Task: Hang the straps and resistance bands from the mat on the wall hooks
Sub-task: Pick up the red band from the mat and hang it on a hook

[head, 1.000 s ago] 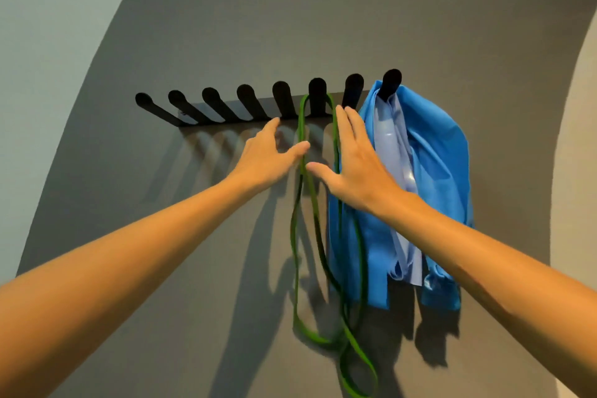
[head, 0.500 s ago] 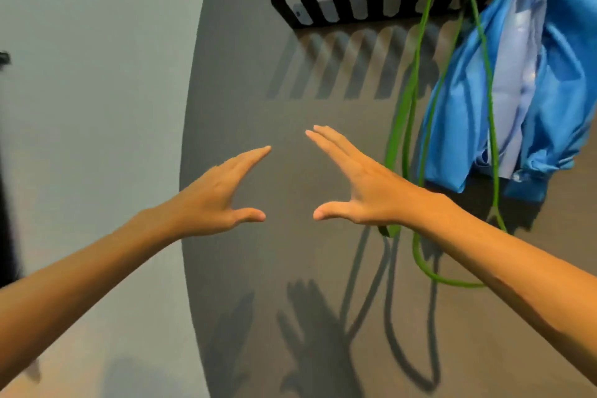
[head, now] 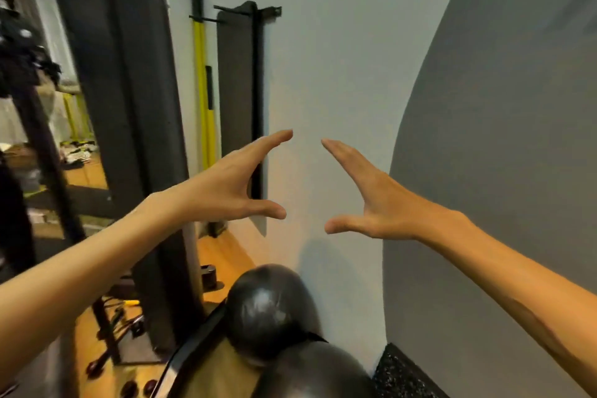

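Note:
My left hand (head: 229, 186) and my right hand (head: 371, 200) are both held out in front of the pale wall, fingers straight and spread, palms facing each other, holding nothing. The wall hooks, the green band and the blue band are out of view. No strap, band or mat for the task shows in this frame.
Two dark grey balls (head: 268, 310) sit low at the centre on a rack. A dark mat (head: 235, 107) and a yellow pole (head: 202, 100) hang on the wall at left. A large black frame (head: 129, 139) stands at left; black speckled flooring (head: 400, 371) lies at lower right.
The view has swung left and down, away from the hook rack and the hanging green and blue bands. Both hands came off the green band and stay empty.

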Motion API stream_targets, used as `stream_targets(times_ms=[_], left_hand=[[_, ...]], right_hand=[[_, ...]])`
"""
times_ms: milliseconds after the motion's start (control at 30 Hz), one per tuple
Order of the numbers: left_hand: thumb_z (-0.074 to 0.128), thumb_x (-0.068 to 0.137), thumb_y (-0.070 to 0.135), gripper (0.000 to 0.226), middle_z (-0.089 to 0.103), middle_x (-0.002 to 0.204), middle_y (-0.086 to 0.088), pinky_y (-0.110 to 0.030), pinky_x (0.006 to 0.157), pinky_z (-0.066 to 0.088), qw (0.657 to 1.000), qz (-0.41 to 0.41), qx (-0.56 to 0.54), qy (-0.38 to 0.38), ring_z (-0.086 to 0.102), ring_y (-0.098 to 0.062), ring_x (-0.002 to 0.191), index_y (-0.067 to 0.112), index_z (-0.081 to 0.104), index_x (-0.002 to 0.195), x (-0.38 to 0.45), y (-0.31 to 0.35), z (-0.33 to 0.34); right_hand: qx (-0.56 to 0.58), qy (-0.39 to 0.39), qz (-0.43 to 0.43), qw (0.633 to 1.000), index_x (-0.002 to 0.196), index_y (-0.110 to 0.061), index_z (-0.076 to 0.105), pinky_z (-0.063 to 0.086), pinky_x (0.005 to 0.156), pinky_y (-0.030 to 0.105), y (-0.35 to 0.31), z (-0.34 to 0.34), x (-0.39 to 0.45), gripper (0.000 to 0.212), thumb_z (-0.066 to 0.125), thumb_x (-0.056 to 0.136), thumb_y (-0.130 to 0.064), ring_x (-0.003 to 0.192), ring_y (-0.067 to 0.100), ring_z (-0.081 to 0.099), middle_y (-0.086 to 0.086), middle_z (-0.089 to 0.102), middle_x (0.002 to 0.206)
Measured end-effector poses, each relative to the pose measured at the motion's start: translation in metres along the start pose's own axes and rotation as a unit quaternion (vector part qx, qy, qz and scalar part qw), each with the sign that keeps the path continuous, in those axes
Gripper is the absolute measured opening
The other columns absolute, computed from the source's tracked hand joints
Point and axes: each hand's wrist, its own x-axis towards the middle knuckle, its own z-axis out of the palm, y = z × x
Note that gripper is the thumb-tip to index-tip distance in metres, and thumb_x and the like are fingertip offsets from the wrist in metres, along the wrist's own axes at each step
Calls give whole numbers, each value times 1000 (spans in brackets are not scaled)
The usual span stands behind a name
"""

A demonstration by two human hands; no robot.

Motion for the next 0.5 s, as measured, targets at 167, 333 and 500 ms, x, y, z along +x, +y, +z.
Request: stream_targets(times_ms=[167, 333, 500], left_hand=[[72, 70, 61, 108, 17, 159, 14, -37, 119, 22, 992, -124, 28, 26, 16, -1, 145, 30, 11, 153, -116, -28, -39], [72, 70, 62, 108, 20, 159, 12, -30, 116, 25, 965, -251, 63, 51, 20, -1, 144, 28, 13, 153, -222, -23, -54], [68, 69, 66, 107, 23, 157, 13, -8, 109, 21, 931, -348, 96, 62, 22, 3, 142, 26, 15, 153, -311, 19, -58]], right_hand=[[57, -42, -92, 993, 154, -34, -1, 15, 113, 19, -58, 59, 54, 111, 77, 75, -49, 146, 3, 11, -13, 5, 162], [142, -109, -171, 969, 153, -38, 2, 19, 117, 28, -114, 128, 87, 108, 76, 76, -51, 144, -2, 11, -16, 11, 161], [215, -153, -246, 933, 155, -31, 10, 10, 98, -8, -170, 186, 90, 99, 72, 79, -46, 134, -17, 11, -19, 19, 156]])
